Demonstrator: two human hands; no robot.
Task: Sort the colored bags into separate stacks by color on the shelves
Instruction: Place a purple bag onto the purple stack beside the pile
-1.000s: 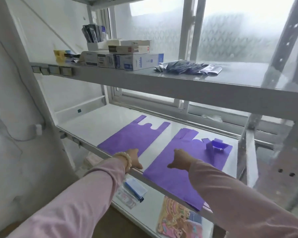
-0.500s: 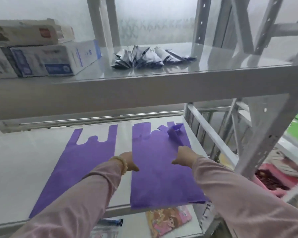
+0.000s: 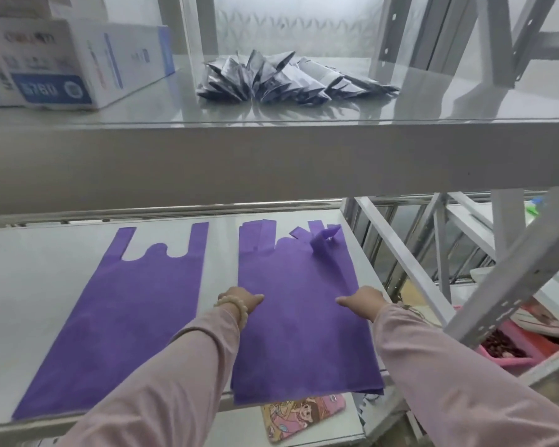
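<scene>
Resting flat-fingered on the purple stack (image 3: pixel 299 333), left hand (image 3: pixel 239 301) and right hand (image 3: pixel 363 301) sit below a shelf (image 3: pixel 271 156).

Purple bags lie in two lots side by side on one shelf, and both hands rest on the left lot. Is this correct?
Not quite. In the head view the left hand and right hand rest on the right lot; no hand touches the left lot. The lots lie side by side on the shelf.
</scene>
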